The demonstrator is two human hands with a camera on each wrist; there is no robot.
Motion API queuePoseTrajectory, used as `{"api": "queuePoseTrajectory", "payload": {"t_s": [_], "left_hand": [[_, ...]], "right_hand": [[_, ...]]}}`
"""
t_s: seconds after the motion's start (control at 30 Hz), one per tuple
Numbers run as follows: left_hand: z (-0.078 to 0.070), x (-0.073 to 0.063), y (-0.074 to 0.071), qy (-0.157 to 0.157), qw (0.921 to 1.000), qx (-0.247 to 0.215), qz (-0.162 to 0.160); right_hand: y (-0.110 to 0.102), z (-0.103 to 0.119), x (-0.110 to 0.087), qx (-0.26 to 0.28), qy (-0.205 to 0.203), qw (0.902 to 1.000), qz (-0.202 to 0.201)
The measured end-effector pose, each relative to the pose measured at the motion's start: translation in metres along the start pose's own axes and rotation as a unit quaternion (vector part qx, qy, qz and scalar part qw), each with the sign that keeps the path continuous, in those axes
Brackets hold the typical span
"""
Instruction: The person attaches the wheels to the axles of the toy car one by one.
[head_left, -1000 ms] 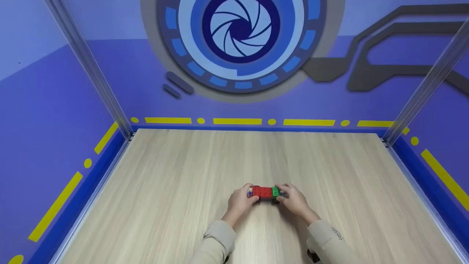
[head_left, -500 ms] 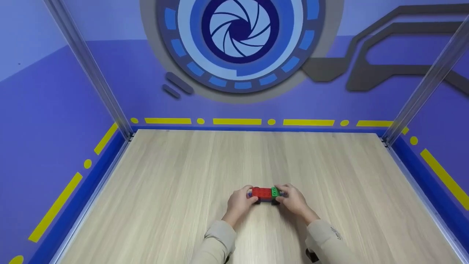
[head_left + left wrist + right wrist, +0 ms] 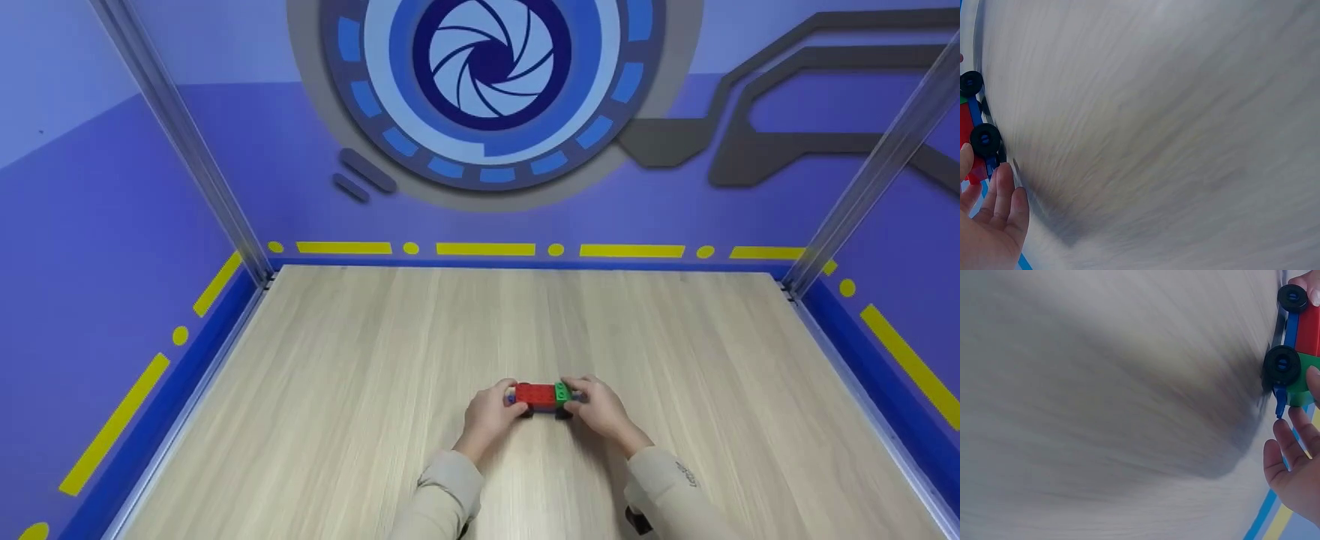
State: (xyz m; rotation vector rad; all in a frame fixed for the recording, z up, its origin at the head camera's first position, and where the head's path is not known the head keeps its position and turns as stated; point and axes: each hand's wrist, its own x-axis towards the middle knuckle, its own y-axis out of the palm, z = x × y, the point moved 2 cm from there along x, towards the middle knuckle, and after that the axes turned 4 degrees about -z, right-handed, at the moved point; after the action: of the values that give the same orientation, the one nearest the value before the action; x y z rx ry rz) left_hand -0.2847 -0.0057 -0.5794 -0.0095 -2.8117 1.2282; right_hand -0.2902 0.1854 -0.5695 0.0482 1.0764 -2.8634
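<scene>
A small toy car (image 3: 536,395) of building bricks stands on the wooden table, lying lengthwise from left to right. Its top is red with studs, with a green brick (image 3: 562,393) at the right end. The left wrist view shows black wheels (image 3: 986,139) on a blue base. My left hand (image 3: 492,414) grips the red end between thumb and fingers. At the green end, my right hand (image 3: 600,409) pinches the car, its other fingers spread below. A blue hook-like piece (image 3: 1280,400) sticks out beneath that end in the right wrist view.
The light wooden table (image 3: 375,360) is bounded by blue-purple panels (image 3: 225,165) at the back and sides. Metal posts (image 3: 187,142) rise at the back corners. Beige sleeves (image 3: 450,487) cover both forearms.
Almost nothing differs. Both hands stay on the toy car at the same place, with only a tiny shift in the picture.
</scene>
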Motion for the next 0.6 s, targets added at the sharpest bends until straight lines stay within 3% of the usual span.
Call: {"api": "queuePoseTrajectory", "payload": {"t_s": [0.33,0.6], "left_hand": [[0.002,0.000,-0.004,0.007,1.0000,0.004,0.003],[0.017,-0.003,-0.015,0.008,0.9997,-0.012,0.019]], "right_hand": [[-0.002,-0.002,-0.001,0.001,-0.001,1.0000,-0.008],[-0.012,-0.010,-0.008,0.035,-0.010,0.9993,-0.006]]}}
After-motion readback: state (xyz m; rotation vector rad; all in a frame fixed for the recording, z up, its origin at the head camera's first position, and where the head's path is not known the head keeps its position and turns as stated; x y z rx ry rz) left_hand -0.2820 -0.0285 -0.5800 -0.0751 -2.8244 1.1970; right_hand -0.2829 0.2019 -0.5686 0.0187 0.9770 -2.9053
